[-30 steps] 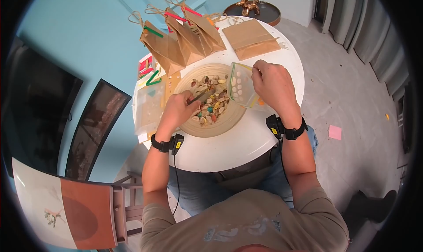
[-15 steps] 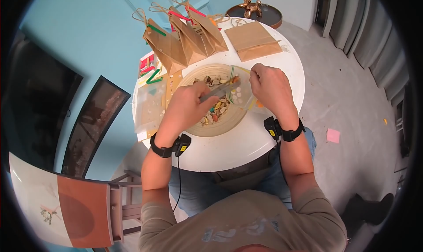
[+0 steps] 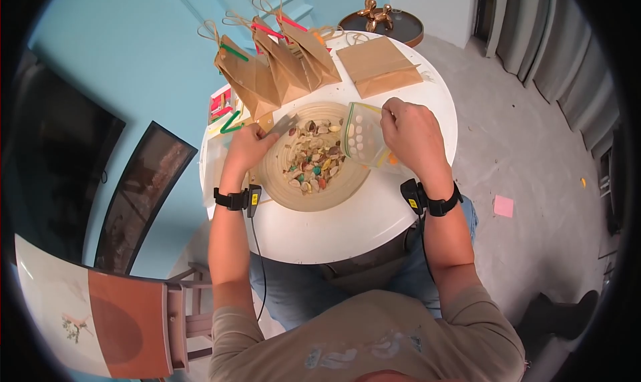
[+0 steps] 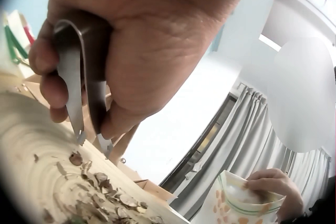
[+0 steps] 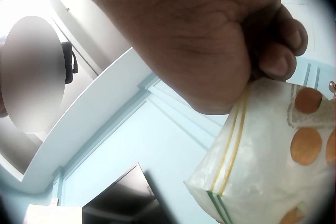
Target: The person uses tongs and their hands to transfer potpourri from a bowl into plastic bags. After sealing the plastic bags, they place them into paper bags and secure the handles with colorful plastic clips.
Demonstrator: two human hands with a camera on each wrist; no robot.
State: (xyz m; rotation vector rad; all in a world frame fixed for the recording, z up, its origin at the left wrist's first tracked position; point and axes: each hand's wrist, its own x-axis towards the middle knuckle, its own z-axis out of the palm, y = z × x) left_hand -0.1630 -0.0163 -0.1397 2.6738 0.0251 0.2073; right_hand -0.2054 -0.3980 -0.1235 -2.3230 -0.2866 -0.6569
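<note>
My left hand (image 3: 248, 147) is over the left rim of a round woven-looking plate (image 3: 280, 189). It pinches metal tweezers (image 4: 71, 79); their tips stand slightly apart with nothing between them. Below lies a heap of small shell-like pieces (image 3: 314, 165), mostly beige and brown with a few teal, yellow and orange ones. My right hand (image 3: 415, 133) grips the top of a clear zip bag (image 5: 262, 140) with a green and yellow seal line and orange dots. That bag tilts over the right side of the plate, its mouth toward the plate.
Three upright paper bags (image 3: 247, 81) with coloured clips stand at the back left of the white table (image 3: 320, 238). A flat paper bag (image 3: 379, 65) lies at the back right. Beside the plate on the left are a green strip (image 3: 231, 122) and a clear plastic sheet (image 3: 215, 161).
My left hand carried a brown piece in the tweezers from the heap to the bag's mouth, then moved back left with the tips empty. The right hand kept the bag in nearly the same place.
</note>
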